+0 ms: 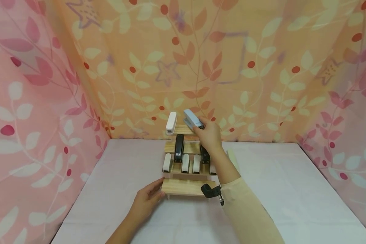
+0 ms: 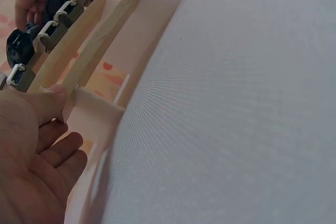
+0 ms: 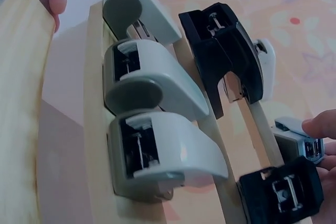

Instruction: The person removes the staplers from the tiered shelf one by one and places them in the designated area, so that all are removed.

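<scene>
A stepped wooden rack [image 1: 187, 188] stands on the table, with staplers on its upper tiers. My left hand [image 1: 146, 199] grips the left end of its lowest board, thumb toward the front. At the top tier, my right hand [image 1: 211, 135] holds a light blue stapler [image 1: 192, 118] tilted over the right part of that board. To its left is a white stapler [image 1: 171, 122]. One black stapler [image 1: 179, 148] sits on a middle tier; another [image 1: 205, 156] is partly behind the right forearm. Several small white staplers [image 3: 173, 150] line the tier below, the rightmost partly hidden in the head view.
White cloth covers the table [image 1: 292, 196]. Patterned curtains [image 1: 146, 84] enclose the back and both sides. A pale green strip [image 1: 231, 158] lies right of the rack, partly behind the right arm. A black wrist mount [image 1: 211, 190] overlaps the lowest board in the head view.
</scene>
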`<action>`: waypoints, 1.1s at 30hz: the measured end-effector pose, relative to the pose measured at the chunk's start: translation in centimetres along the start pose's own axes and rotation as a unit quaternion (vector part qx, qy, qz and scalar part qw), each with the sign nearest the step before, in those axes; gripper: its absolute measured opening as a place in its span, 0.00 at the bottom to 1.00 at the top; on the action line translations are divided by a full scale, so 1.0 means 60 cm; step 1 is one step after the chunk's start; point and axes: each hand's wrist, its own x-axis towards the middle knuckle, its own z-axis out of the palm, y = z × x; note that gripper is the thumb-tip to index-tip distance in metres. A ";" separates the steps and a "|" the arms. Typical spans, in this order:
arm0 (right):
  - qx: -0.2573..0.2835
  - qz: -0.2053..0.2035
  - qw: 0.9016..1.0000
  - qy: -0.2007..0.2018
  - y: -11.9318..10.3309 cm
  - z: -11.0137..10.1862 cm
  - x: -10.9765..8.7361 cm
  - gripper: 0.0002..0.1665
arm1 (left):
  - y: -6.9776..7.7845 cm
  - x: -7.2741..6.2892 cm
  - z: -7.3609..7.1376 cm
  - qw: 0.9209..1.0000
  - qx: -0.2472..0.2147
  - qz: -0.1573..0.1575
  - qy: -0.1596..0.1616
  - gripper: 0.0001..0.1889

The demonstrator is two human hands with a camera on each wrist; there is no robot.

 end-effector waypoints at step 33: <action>0.103 -0.041 0.994 0.020 -0.008 -0.151 -0.112 0.34 | 0.007 -0.002 0.001 0.999 0.041 0.019 0.004 0.28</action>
